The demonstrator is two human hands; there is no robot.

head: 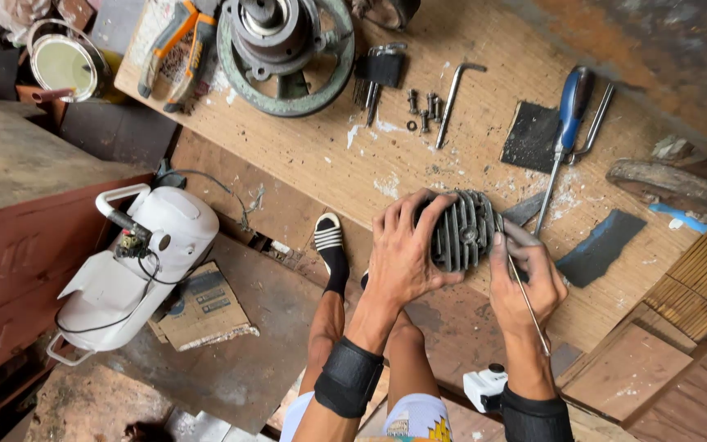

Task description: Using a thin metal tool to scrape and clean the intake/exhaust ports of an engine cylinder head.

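Finned metal cylinder head [461, 231] at near edge of worktop [321, 155], just left of blue-handled screwdriver [564, 131]. Left hand [403, 254] fingers wrapped round it. Right hand [525, 274] pinches thin rod [529, 307]. Likely heavy, rigid; fins give grip; hold by body.

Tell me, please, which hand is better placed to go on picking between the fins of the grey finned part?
Probably the right hand: it holds the thin metal rod, whose upper end meets the finned cylinder part. The left hand is wrapped around the part's other side, steadying it at the wooden bench edge.
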